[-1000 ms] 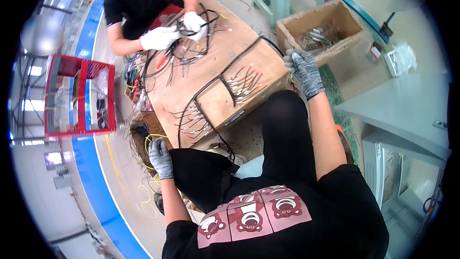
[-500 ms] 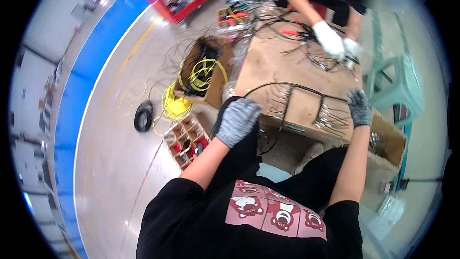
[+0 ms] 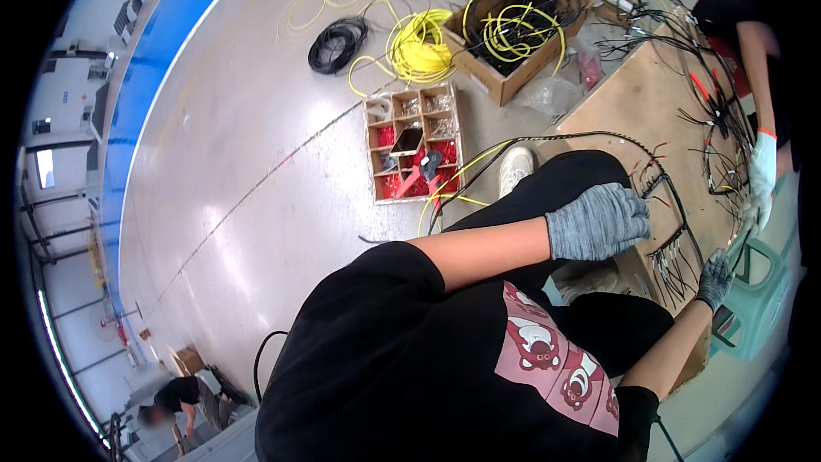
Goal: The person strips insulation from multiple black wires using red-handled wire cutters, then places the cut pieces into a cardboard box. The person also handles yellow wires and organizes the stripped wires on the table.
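My left hand (image 3: 599,222), in a grey knit glove, hovers over or rests on my bent left leg near the table's front edge. Its fingers are curled together; the palm side is hidden. Further right, my right hand (image 3: 715,281), also gloved, is closed around the end of a black cable harness (image 3: 677,205). The harness arcs across the cardboard-topped table (image 3: 611,115), and several short wire ends with light tips hang off it near the front edge. Just beyond my right hand, a co-worker's white-gloved hands (image 3: 759,175) are at another bundle of wires (image 3: 723,133).
A divided box (image 3: 414,145) of small parts holds red-handled crimping pliers (image 3: 423,175) and a phone (image 3: 407,142). Behind it are a yellow cable coil (image 3: 421,47), a black coil (image 3: 337,44) and a carton (image 3: 496,73) of cables. A green stool (image 3: 761,299) stands at right.
The view has swung left, so the table now sits further right in the picture. My left hand has shifted inward past the knee. My right hand stays by the harness end.
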Demonstrator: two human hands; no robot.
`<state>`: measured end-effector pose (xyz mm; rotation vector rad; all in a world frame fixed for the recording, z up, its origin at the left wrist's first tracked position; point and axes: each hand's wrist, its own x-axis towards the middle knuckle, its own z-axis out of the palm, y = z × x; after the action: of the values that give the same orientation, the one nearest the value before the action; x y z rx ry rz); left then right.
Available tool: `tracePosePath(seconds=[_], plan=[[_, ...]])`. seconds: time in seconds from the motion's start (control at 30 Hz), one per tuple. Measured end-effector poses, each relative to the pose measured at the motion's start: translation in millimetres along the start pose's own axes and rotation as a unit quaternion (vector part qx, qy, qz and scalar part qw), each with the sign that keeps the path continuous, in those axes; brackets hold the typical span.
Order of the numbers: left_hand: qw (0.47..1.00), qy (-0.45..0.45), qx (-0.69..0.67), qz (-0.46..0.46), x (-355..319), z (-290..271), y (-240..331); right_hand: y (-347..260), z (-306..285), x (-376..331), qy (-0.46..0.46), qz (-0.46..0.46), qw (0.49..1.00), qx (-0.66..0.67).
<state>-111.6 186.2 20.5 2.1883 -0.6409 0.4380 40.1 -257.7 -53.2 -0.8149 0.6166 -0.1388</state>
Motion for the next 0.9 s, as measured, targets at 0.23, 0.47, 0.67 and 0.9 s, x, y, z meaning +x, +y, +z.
tracePosePath(seconds=[0.23,0.47,0.67,0.9], plan=[[0.999,-0.044,0.018,0.012,-23.6,-10.7,-5.6,4.3,3.1,-9.1,0.018,-0.045,0.999,0.006],[0.999,0.006,0.024,0.024,-26.9,-14.5,-6.8,7.2,4.1,-12.0,0.005,-0.041,0.999,-0.022],[0.998,0.003,0.062,0.025,-28.6,-14.0,-9.3,4.0,1.6,-6.3,0.003,-0.033,0.999,-0.034],[0.997,-0.025,0.074,-0.002,-22.4,-6.2,-3.7,-1.3,-6.2,11.4,-0.025,-0.019,1.0,0.001]])
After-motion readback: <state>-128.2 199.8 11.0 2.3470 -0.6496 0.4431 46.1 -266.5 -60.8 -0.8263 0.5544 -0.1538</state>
